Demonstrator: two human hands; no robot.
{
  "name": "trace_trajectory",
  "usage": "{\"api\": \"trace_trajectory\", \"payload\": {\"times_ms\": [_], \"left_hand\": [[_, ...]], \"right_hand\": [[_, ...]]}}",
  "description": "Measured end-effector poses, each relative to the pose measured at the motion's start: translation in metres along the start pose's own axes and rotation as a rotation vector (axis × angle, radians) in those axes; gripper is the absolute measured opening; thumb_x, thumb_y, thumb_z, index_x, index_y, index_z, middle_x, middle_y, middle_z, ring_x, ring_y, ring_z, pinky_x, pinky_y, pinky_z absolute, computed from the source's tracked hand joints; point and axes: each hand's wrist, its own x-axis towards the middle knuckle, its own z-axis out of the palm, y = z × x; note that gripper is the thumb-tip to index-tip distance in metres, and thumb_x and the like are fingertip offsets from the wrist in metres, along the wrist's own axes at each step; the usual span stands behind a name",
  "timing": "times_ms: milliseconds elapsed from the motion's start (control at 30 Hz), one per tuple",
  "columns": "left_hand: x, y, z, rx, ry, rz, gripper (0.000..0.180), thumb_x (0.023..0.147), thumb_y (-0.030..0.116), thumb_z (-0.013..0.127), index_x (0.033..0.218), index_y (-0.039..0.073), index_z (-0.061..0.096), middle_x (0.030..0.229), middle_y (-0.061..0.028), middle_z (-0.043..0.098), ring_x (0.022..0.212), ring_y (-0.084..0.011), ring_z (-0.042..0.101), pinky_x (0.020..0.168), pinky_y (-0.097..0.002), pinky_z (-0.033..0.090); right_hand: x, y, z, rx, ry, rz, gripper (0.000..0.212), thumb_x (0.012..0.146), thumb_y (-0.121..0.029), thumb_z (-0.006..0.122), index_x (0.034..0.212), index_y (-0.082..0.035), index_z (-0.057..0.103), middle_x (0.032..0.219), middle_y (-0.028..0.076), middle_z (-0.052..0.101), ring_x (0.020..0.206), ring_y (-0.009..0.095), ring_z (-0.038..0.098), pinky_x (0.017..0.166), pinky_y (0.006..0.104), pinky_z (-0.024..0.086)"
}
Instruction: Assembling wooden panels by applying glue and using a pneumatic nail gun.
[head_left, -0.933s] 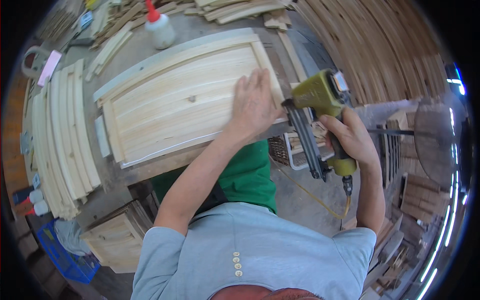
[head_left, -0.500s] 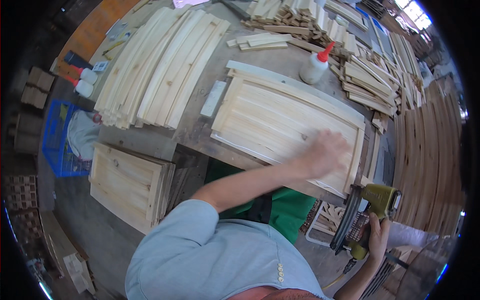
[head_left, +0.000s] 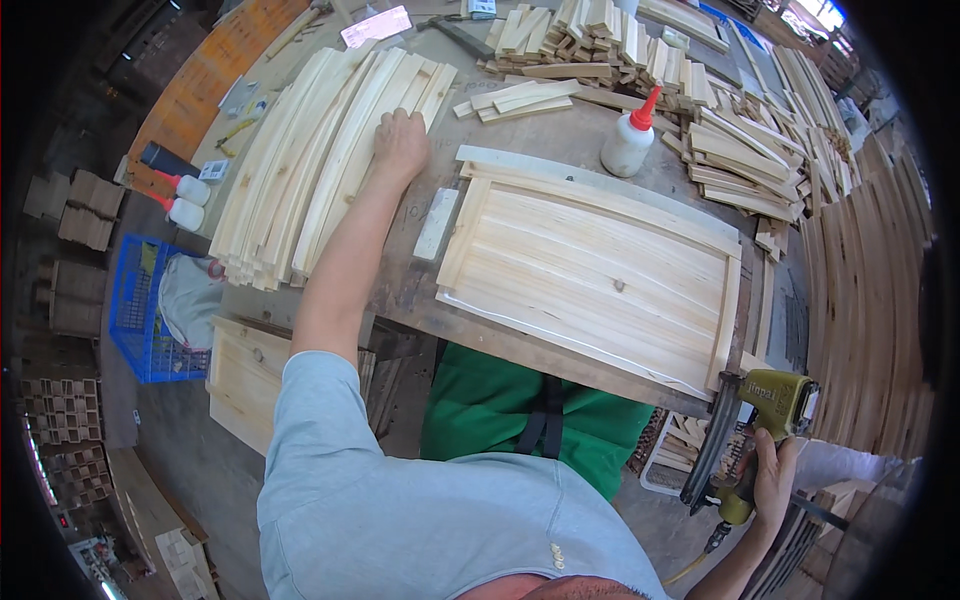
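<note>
My left hand (head_left: 402,148) reaches onto a pile of long curved wooden slats (head_left: 330,150), its fingers curled down around a slat (head_left: 434,97) at the pile's right side. My right hand (head_left: 776,478) grips an olive-green nail gun (head_left: 775,403) by its handle, off the table's right front corner; its hose hangs below. Between the hands lies a flat wooden panel (head_left: 590,270) with strips along its far, left and right sides. A thin white line of glue (head_left: 520,322) runs along its near edge, where no strip lies.
A white glue bottle with a red tip (head_left: 628,140) stands behind the panel. Short wood pieces (head_left: 740,165) are heaped at the back right. A pale block (head_left: 437,225) lies left of the panel. Finished-looking panels (head_left: 245,375) and a blue crate (head_left: 150,310) are at the left.
My left hand has swung from above the panel's right part over to the curved slats at the left. My right hand still holds the nail gun in nearly the same place.
</note>
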Motion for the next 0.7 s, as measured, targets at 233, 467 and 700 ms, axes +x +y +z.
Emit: {"api": "trace_trajectory", "payload": {"times_ms": [233,467,700], "left_hand": [[0.021,0.002,-0.007,-0.007,-0.064,-0.097,0.028,0.08,0.018,0.064,0.101,-0.001,0.063,0.107,-0.0215,0.062,0.1,-0.0374,0.061,0.084,-0.0463,0.051],[-0.005,0.006,-0.086,-0.949,-0.201,-0.324,0.039,0.09,0.012,0.045,0.124,-0.001,0.057,0.078,-0.0144,0.066,0.083,-0.0197,0.068,0.071,-0.0341,0.054],[-0.107,0.072,-0.162,-1.15,-0.593,-0.111,0.04,0.091,0.01,0.05,0.13,0.006,0.055,0.086,-0.0045,0.06,0.074,-0.012,0.058,0.068,-0.0277,0.047]], "right_hand": [[0.001,-0.001,-0.003,-0.061,-0.058,0.009,0.019,0.098,-0.015,0.054,0.108,0.001,0.049,0.093,0.009,0.061,0.05,0.01,0.052,0.044,0.0241,0.042],[0.003,0.005,-0.002,0.002,-0.003,-0.034,0.022,0.095,-0.017,0.058,0.101,0.002,0.051,0.083,0.008,0.06,0.051,0.011,0.055,0.044,0.0246,0.042],[0.012,-0.004,-0.011,0.045,-0.01,-0.006,0.022,0.093,-0.021,0.061,0.092,0.0,0.055,0.062,0.003,0.057,0.051,0.01,0.055,0.044,0.0256,0.041]]}}
